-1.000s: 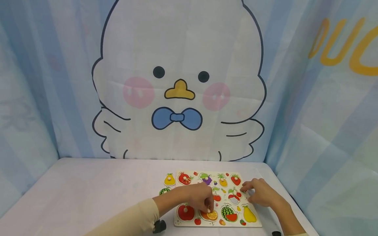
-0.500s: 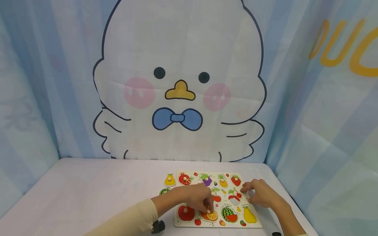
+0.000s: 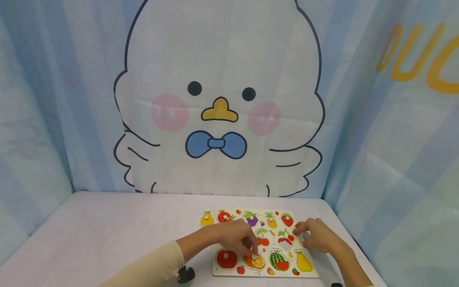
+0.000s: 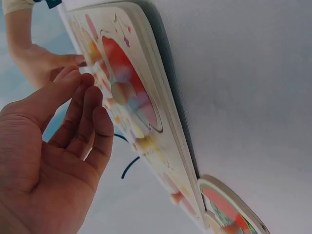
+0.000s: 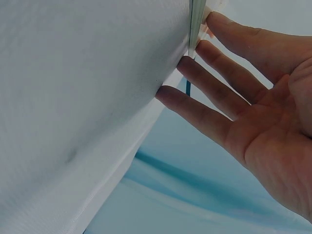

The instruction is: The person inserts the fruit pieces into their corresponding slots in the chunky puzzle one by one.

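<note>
A pale board [image 3: 224, 273] printed with fruit lies flat on the white table. Over its front half hovers my left hand [image 3: 237, 238], thumb and index fingertips close together and the other fingers loosely bent. Just below those fingertips is an orange piece [image 3: 258, 262] with a small knob. In the left wrist view nothing shows between the fingers, and a red round fruit piece [image 4: 134, 73] with a knob sits beyond them. My right hand [image 3: 318, 236] touches the board's right edge, its thumb [image 5: 226, 25] and straightish fingers [image 5: 214, 95] spread along the edge and tabletop.
A loose yellow pear piece [image 3: 206, 219] with a knob lies left of the board's far corner. Next to the board, a loose watermelon piece [image 4: 226, 207] shows in the left wrist view. Watermelon [image 3: 277, 261] and pear [image 3: 303, 261] pictures without knobs are at front right.
My left hand has drawn slightly up and left off the orange piece's knob, which now shows more fully. The left forearm now covers the loose watermelon piece. My right hand stays put.
</note>
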`<action>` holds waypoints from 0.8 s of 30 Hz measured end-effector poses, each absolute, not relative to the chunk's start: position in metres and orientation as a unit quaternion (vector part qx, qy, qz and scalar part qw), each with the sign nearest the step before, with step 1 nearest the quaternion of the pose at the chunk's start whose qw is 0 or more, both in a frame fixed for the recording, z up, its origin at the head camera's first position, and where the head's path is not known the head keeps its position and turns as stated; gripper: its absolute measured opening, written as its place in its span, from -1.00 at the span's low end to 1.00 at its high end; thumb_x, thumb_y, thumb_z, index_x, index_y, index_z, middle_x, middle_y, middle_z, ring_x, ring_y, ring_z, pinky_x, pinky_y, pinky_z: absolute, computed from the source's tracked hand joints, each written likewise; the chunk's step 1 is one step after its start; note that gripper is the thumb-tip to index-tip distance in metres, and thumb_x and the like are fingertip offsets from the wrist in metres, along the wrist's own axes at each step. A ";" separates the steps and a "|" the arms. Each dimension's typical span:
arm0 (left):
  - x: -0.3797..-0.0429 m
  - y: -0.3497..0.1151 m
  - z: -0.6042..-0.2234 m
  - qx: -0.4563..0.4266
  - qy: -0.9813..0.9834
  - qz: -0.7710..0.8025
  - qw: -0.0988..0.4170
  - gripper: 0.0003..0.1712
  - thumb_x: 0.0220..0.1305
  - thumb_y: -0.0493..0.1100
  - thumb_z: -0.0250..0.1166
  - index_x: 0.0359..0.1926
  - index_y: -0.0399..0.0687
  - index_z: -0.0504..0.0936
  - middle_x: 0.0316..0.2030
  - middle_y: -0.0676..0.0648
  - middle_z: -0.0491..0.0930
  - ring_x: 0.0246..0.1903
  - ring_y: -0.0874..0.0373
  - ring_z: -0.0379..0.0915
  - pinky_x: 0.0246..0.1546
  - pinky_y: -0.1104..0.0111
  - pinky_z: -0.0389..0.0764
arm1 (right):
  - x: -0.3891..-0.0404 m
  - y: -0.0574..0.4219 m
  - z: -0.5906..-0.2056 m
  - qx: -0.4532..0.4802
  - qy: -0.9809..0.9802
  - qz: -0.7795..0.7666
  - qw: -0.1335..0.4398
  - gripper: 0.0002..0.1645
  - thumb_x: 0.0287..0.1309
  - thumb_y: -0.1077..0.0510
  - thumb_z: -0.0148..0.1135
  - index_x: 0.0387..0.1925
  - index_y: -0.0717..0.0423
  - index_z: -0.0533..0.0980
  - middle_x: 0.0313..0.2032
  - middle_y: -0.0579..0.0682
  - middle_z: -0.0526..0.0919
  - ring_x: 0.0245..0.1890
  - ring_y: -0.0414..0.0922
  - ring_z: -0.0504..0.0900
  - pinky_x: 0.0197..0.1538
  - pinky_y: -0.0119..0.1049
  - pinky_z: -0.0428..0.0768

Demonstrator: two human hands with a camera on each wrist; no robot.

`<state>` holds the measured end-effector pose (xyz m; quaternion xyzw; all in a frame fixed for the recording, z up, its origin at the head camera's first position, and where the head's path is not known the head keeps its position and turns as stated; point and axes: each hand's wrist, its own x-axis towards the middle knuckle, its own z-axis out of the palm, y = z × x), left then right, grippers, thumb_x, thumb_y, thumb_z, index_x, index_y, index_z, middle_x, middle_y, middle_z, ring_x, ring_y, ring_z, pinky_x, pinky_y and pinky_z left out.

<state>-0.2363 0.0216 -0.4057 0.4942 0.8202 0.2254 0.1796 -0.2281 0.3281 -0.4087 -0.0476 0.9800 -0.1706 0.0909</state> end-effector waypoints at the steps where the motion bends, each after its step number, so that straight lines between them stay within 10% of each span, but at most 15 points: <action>1: -0.237 0.019 -0.405 0.494 0.820 0.230 0.178 -0.86 0.20 -0.21 0.35 -0.25 0.14 0.75 -0.48 0.29 0.58 -0.49 0.42 0.41 -0.37 0.58 0.51 | -0.228 0.328 -0.409 -0.048 0.980 -0.171 0.091 -0.62 -0.20 0.26 0.51 -0.24 -0.12 0.72 0.03 -0.02 0.64 0.08 0.08 0.36 0.15 0.25 0.32; 24: -0.253 -0.086 -0.411 0.358 0.883 0.263 0.149 -0.87 0.07 -0.18 0.44 -0.38 0.22 0.73 -0.49 0.23 0.56 -0.46 0.33 0.43 -0.42 0.49 0.55 | -0.224 0.328 -0.409 -0.060 0.982 -0.165 0.076 -0.61 -0.18 0.26 0.50 -0.23 -0.16 0.71 0.01 -0.06 0.63 0.08 0.06 0.36 0.13 0.19 0.37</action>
